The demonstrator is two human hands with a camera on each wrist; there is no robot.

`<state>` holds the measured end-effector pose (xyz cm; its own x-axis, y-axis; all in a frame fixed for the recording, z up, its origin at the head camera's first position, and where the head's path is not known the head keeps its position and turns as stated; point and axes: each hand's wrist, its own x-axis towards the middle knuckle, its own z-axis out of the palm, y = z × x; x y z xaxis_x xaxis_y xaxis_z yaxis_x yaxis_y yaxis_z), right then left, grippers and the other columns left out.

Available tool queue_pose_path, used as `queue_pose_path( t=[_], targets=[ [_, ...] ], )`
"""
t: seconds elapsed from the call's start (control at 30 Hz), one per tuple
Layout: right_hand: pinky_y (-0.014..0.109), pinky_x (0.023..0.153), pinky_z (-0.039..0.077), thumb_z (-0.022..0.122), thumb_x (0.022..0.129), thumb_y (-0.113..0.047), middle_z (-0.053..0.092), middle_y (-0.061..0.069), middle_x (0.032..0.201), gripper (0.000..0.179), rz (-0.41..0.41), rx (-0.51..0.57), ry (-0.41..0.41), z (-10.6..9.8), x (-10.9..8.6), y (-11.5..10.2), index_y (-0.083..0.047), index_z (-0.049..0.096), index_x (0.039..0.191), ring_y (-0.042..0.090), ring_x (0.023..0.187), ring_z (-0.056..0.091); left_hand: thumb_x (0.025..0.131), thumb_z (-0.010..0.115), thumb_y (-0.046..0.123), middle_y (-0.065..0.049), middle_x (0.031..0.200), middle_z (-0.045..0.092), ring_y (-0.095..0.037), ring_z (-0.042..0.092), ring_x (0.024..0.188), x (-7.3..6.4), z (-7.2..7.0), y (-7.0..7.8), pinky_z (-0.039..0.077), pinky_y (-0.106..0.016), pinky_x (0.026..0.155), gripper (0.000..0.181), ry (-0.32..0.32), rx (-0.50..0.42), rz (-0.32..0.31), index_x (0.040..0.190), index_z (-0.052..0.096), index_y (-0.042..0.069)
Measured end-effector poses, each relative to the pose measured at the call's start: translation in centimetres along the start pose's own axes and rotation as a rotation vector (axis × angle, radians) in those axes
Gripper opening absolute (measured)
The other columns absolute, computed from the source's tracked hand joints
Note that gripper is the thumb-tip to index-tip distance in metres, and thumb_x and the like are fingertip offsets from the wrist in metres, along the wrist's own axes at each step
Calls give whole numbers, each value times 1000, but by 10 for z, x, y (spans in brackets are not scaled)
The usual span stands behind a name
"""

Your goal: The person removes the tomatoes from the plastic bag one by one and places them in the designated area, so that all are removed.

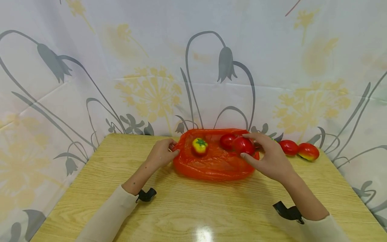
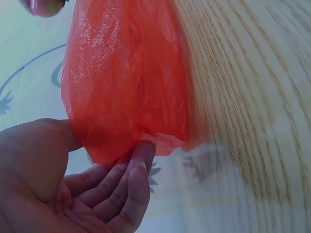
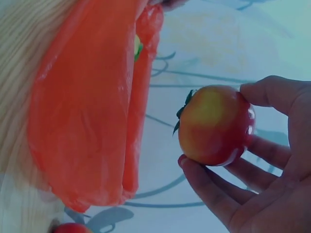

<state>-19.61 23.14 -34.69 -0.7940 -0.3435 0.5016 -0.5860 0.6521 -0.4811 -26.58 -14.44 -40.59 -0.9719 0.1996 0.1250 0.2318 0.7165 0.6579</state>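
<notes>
An orange-red plastic bag (image 1: 211,173) lies with its mouth spread upward on the table. At its left edge my left hand (image 1: 161,153) pinches the rim; the left wrist view shows the thin plastic (image 2: 126,87) between thumb and fingers. My right hand (image 1: 272,159) grips a glossy tomato (image 1: 243,146) over the bag's right side. In the right wrist view this tomato (image 3: 216,125) is red and yellow with green leaves, thumb on one side and fingertips on the other. Inside the bag sit a yellow-topped tomato (image 1: 200,147) and a red one (image 1: 227,141), partly hidden behind the held one.
To the right of the bag, a red tomato (image 1: 288,147) and a red-yellow tomato (image 1: 308,151) rest near the table's back edge. A flower-printed cloth (image 1: 151,50) hangs behind the wooden table (image 1: 193,208). Each wrist wears a black camera mount.
</notes>
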Motion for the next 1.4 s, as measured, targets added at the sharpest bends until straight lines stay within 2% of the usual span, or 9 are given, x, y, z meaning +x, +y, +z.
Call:
queue_pose_path(
  t=[0.17, 0.23, 0.63, 0.87, 0.93, 1.03, 1.13, 1.4],
  targets=[
    [50, 85, 64, 87, 87, -11, 68, 13, 131, 55, 44, -26, -17, -8, 0, 7, -9, 65, 137, 29, 101, 68, 96, 76, 18, -6, 91, 72, -20, 65, 78, -1, 0, 0, 59, -29, 67, 23, 5, -3, 7, 112, 75, 1],
    [54, 84, 63, 87, 87, -12, 68, 13, 132, 55, 56, -28, -21, -11, 0, 10, -8, 65, 137, 31, 101, 70, 96, 75, 18, -6, 91, 72, -20, 66, 78, -1, 0, 0, 58, -29, 67, 23, 6, -3, 10, 112, 75, 1],
    [54, 79, 64, 85, 90, -16, 63, 20, 136, 57, 193, -19, -60, -31, -2, 24, -7, 61, 141, 47, 107, 70, 96, 76, 17, -6, 91, 72, -18, 65, 77, -1, 0, 1, 58, -28, 66, 23, -6, -13, -4, 113, 75, 1],
    [38, 73, 63, 85, 90, -16, 65, 22, 128, 57, 243, -59, -66, -39, -2, 33, -4, 60, 139, 41, 100, 70, 96, 75, 18, -6, 91, 72, -18, 65, 77, -1, -1, 1, 58, -29, 67, 24, -5, -5, -2, 114, 75, 1],
    [40, 74, 63, 85, 90, -18, 67, 22, 125, 57, 264, -63, -74, -42, -2, 36, -3, 59, 139, 42, 101, 70, 96, 76, 18, -6, 91, 72, -18, 65, 77, -1, -1, 1, 58, -29, 67, 24, -2, -4, -1, 114, 75, 1],
    [50, 77, 64, 83, 92, -19, 66, 24, 126, 57, 295, -66, -88, -46, -2, 40, -2, 58, 140, 45, 106, 69, 96, 76, 18, -6, 91, 72, -18, 65, 77, -1, -1, 1, 59, -29, 67, 25, -2, -8, -1, 115, 75, 1],
    [56, 80, 63, 82, 93, -19, 63, 25, 132, 59, 321, -72, -108, -50, -3, 43, 0, 56, 142, 48, 111, 65, 96, 76, 18, -6, 91, 72, -19, 64, 77, -1, -1, 1, 58, -29, 66, 25, -4, -11, -2, 116, 75, 1],
    [61, 87, 61, 81, 91, -15, 57, 29, 140, 64, 374, -77, -182, -52, -3, 52, 4, 53, 145, 52, 118, 58, 96, 76, 18, -6, 91, 72, -18, 65, 76, -1, 0, 0, 58, -28, 65, 25, -7, -12, 0, 114, 75, 1]
  ],
)
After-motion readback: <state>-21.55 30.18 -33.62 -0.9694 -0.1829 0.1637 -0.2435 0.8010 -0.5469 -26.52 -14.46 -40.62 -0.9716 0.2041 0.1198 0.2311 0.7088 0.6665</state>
